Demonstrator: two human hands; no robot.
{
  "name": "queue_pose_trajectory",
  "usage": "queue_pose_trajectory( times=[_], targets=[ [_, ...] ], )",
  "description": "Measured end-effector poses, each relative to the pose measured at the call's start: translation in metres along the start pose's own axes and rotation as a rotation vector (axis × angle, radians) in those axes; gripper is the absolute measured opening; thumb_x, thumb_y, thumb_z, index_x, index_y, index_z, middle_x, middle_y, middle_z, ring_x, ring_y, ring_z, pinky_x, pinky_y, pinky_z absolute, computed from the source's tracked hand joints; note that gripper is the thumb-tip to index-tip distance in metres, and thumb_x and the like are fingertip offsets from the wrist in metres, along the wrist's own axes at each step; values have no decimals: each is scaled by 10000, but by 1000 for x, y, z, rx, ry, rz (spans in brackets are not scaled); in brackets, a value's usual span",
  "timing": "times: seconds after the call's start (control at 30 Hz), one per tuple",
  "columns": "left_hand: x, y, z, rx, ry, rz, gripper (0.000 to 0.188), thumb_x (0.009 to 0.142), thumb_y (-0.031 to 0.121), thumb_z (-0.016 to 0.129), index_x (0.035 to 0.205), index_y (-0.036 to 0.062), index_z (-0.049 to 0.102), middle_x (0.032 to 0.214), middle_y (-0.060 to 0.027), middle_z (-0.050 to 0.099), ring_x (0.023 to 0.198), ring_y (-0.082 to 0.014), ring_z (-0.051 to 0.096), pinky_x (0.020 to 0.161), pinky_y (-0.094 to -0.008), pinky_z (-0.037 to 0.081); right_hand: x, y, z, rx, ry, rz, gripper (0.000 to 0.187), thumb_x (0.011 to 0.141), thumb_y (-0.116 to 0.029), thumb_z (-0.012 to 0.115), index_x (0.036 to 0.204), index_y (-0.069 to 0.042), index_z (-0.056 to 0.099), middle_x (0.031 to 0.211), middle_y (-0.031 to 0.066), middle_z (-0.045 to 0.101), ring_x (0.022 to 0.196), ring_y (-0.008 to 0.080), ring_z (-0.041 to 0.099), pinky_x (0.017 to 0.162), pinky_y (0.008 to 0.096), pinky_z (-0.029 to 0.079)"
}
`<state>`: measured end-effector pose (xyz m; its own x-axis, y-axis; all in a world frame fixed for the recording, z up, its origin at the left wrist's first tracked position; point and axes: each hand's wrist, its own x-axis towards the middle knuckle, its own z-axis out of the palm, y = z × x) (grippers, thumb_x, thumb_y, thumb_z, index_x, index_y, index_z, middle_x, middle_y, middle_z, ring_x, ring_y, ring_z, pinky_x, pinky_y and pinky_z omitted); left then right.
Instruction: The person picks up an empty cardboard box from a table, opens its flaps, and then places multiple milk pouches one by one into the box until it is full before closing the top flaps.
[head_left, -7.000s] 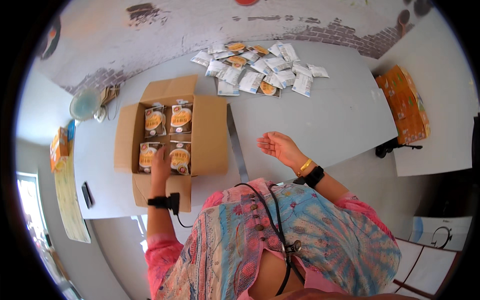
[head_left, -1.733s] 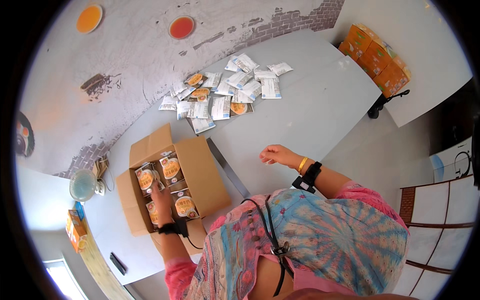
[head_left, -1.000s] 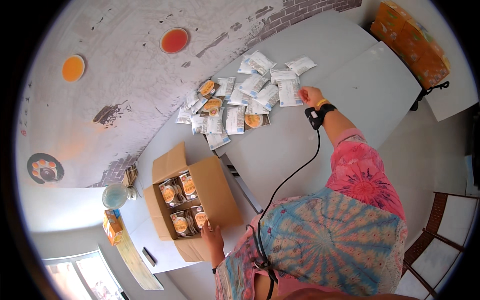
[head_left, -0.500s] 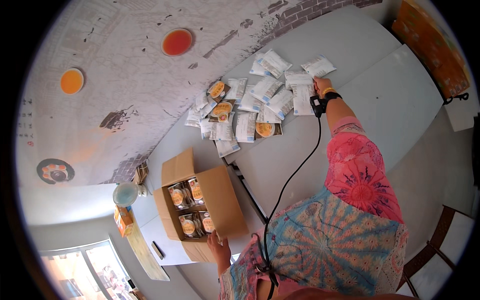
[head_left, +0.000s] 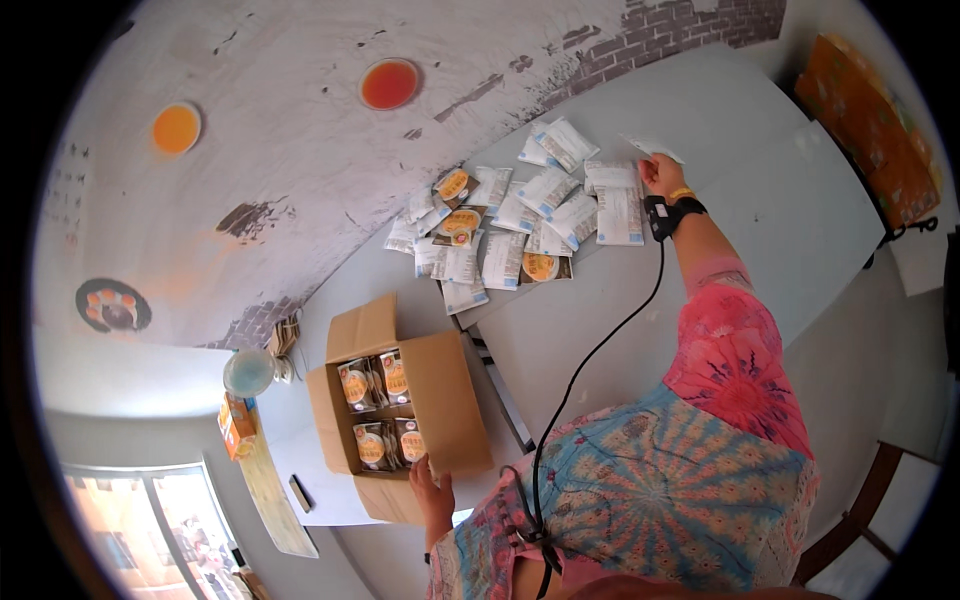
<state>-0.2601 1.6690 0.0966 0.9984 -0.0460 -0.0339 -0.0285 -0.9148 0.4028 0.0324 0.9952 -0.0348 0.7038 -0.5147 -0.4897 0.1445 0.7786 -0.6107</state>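
My right hand is reached out over the grey table, its fingers closed on a white sachet that is tilted up from the surface. Just beside it lie more white sachets. A loose heap of sachets spreads to the left, several showing a brown front with an orange bowl. Low in the view, my left hand rests with fingers apart at the near rim of an open cardboard box. Inside the box stand rows of brown-fronted sachets.
A dark phone lies on the table left of the box. Behind it are a round translucent lid or tub and an orange carton. A black cable runs from my right wrist. Orange cartons stand at the far right.
The far-right sachet lay flat beyond my right hand; now it is tilted up in my fingers. My left hand has stayed at the box rim. The whole view has shifted slightly.
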Motion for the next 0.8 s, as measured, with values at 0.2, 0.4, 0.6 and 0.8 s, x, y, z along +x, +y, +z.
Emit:
queue_pose_trajectory(
  times=[0.2,0.4,0.6,0.8],
  targets=[
    [17,5,-5,-5,79,76,507,710,86,632,1189,40,474,1158,-217,458,1096,-393,408,942,-453,332,-21,-19,-25,-267,-476,-190,141,854,-60,458,864,75,498,986,221,585,899,267,599,733,274,526],
    [1,4,-4,-116,177,150,511,679,53,620,1166,31,469,1134,-194,469,1077,-382,424,920,-435,356,-187,10,18,-73,-284,213,185,851,-54,440,966,77,502,1075,201,575,1009,263,572,779,288,504],
    [2,1,0,-340,82,189,533,731,122,656,1218,44,452,1199,-182,454,1136,-352,411,962,-406,345,-326,64,33,-193,-498,497,140,845,-65,474,900,54,524,1142,192,546,1049,253,556,741,301,492],
    [14,17,-7,-523,68,313,624,710,130,691,1270,65,423,1308,-152,410,1219,-353,360,1011,-392,311,-435,123,61,-222,-551,909,125,849,-75,486,815,34,536,1150,219,535,1014,247,566,722,307,487]
  ],
)
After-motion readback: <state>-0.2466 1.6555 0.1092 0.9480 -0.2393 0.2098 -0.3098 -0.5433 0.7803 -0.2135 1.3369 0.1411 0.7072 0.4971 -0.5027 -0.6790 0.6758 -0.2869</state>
